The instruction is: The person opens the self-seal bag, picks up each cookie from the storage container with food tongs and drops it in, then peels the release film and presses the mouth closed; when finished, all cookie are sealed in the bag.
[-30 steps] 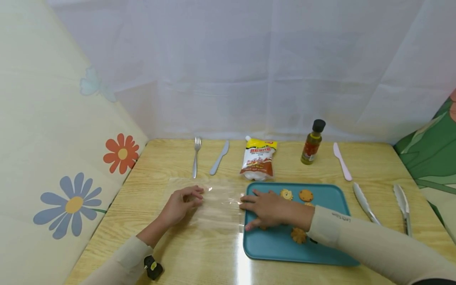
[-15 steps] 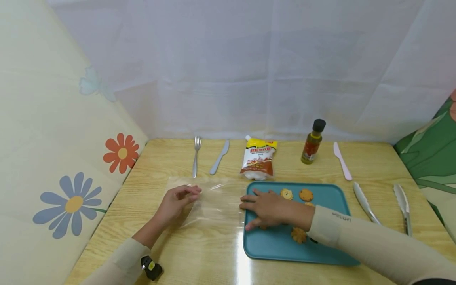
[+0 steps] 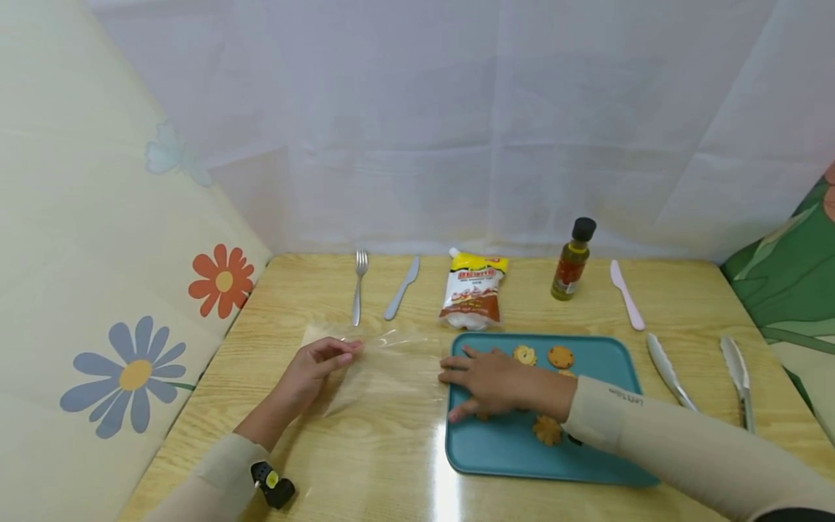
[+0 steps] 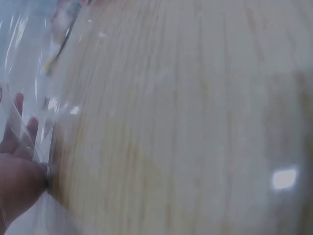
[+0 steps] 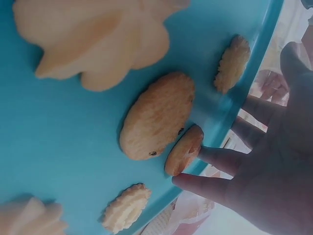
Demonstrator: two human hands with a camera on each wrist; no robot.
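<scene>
On the wooden table just left of the teal tray (image 3: 607, 348), my left hand (image 3: 313, 370) pinches the clear plastic bag (image 3: 385, 366) lying lengthwise toward the tray, while my right hand (image 3: 496, 380) rests flat and open-fingered over the cookies (image 5: 157, 115), closest to them.

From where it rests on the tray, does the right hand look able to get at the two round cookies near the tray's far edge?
Probably yes: the right hand lies flat on the teal tray, and the round cookies sit just beside it with nothing between.
</scene>
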